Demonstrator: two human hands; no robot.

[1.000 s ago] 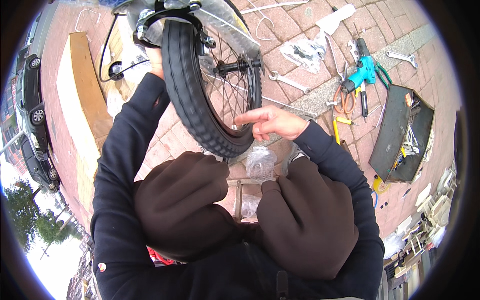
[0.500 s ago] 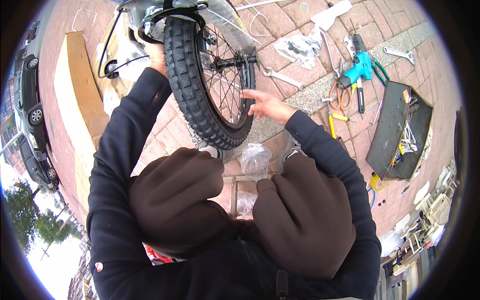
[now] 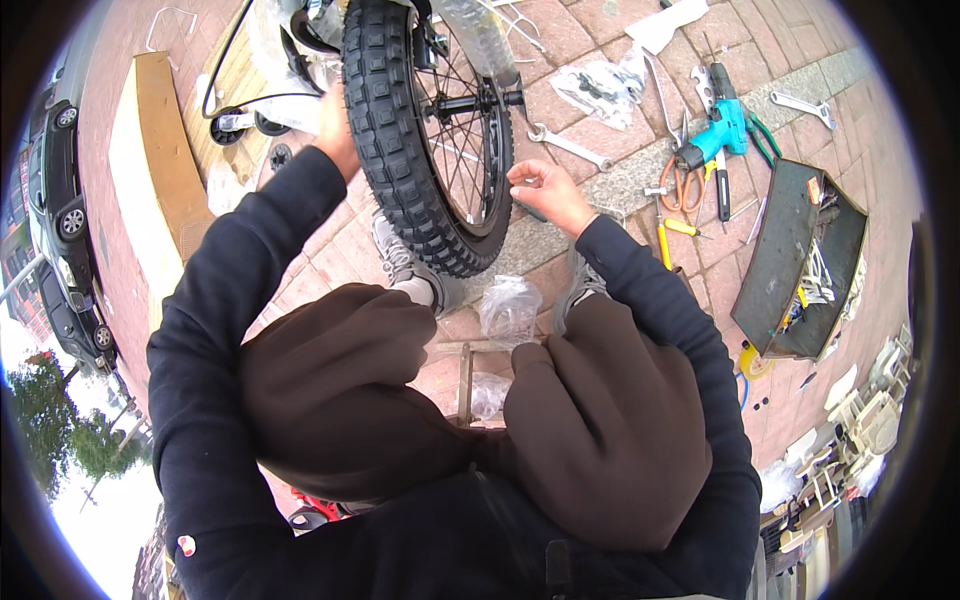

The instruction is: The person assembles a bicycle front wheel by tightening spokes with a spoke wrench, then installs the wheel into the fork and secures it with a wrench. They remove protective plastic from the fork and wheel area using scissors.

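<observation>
A bicycle wheel with a black knobby tyre (image 3: 385,140) stands upright before me, held in a fork with a plastic-wrapped leg (image 3: 478,35). Its black hub (image 3: 465,106) and spokes show on the right side. My left hand (image 3: 338,132) is against the tyre's left side, its fingers mostly hidden by the tyre and the parts above. Just off the tyre's right edge is my right hand (image 3: 553,196), fingers loosely bent, a small gap between thumb and forefinger, nothing visible in it. A black cable (image 3: 213,75) loops at the upper left.
On the brick paving at right lie a teal power drill (image 3: 722,130), orange-handled scissors (image 3: 682,190), a spanner (image 3: 570,147) and another spanner (image 3: 803,106). Beyond stands an open metal toolbox (image 3: 775,255). Cardboard (image 3: 170,150) lies at left. A clear plastic bag (image 3: 510,308) sits between my feet.
The wheel has shifted slightly up and right, uncovering more of my left shoe. My right hand's forefinger has drawn back from the rim and bent. My left hand moved slightly right.
</observation>
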